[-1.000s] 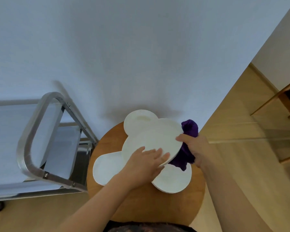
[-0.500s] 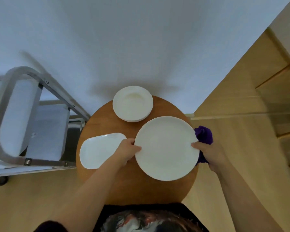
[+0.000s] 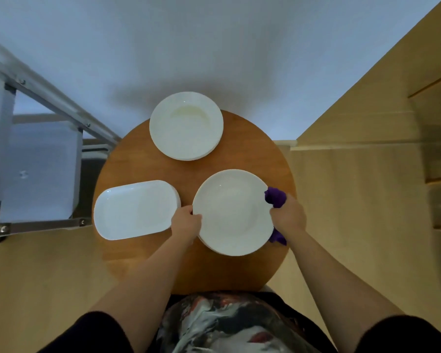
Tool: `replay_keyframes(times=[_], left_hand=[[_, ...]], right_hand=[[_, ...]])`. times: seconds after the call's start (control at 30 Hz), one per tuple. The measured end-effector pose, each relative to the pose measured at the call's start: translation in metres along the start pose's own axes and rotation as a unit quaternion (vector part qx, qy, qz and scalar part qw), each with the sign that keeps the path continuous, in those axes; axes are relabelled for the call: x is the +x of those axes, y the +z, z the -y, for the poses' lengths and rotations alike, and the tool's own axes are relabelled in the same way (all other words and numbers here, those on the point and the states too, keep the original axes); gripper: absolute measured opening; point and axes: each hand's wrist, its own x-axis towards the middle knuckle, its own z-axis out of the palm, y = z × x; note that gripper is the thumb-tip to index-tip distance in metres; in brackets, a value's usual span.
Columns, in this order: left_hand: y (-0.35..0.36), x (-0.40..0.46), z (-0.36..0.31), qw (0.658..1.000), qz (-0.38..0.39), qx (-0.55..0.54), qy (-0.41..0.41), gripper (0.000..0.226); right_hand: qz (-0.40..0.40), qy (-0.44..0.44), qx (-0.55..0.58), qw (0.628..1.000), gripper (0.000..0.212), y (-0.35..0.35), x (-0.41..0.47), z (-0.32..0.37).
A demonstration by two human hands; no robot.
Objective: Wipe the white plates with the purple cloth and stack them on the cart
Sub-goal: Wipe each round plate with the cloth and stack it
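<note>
White round plate [image 3: 233,212] gripped at opposite rims: left hand [image 3: 186,223] bare, right hand [image 3: 288,217] also clutching purple cloth [image 3: 275,197], above wooden desk [image 3: 143,256].

Black short sleeves [image 3: 94,329], patterned top [image 3: 229,324]

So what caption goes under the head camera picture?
Both hands hold a round white plate over a wooden table, purple cloth in the right hand.

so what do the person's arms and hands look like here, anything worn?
Both hands, left hand and right hand, are bare: no gloves, rings, watch or bands show. The forearms are bare too. Dark, near-black sleeves begin only near the elbows, at the bottom corners of the head view. No markings or cables are visible on either arm.
</note>
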Motion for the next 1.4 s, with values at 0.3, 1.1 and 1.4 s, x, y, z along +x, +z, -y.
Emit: replay_keyframes(times=[0.3, 1.1, 1.4], left_hand=[[-0.004, 0.008, -0.002, 0.942, -0.002, 0.322, 0.096, 0.017], [-0.064, 0.093, -0.075, 0.976, -0.008, -0.210, -0.055, 0.033], [-0.063, 0.127, -0.077, 0.964, -0.008, -0.237, -0.118, 0.027]], right_hand=[[0.032, 0.000, -0.018, 0.999, 0.024, 0.006, 0.004, 0.004], [0.195, -0.059, 0.286, 0.936, 0.027, 0.015, -0.011, 0.158], [0.190, -0.008, 0.280, 0.941, 0.037, 0.027, -0.007, 0.148]])
